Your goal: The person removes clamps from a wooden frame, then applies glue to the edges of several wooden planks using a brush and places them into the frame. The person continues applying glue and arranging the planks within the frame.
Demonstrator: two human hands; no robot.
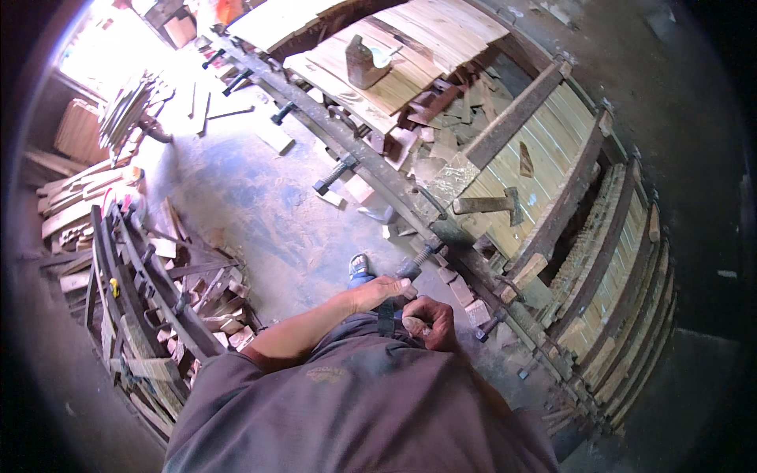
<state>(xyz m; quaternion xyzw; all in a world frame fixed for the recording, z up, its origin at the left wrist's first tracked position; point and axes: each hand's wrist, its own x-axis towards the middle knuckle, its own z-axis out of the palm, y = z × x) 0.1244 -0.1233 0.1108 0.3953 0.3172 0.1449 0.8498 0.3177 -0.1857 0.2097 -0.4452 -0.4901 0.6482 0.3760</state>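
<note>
My left hand point(377, 293) is in front of my waist, its fingers bent together near the end of a clamp screw point(422, 256). Beside it and a little nearer, my right hand point(432, 322) is curled closed. What either hand holds, if anything, is too small or hidden to make out. A dark strap point(385, 320) hangs at my waist between the hands. Beyond them, a hammer point(482, 205) with a wooden handle lies on a clamped panel of pale strips point(544, 146).
A long metal clamp rail point(378, 169) with several screws runs diagonally past me. A cut-open jug point(367, 67) stands on wooden boards point(410, 83). Wood offcuts point(441, 110) lie scattered between. At left are a clamp rack point(146, 292) and stacked wood pieces point(83, 201).
</note>
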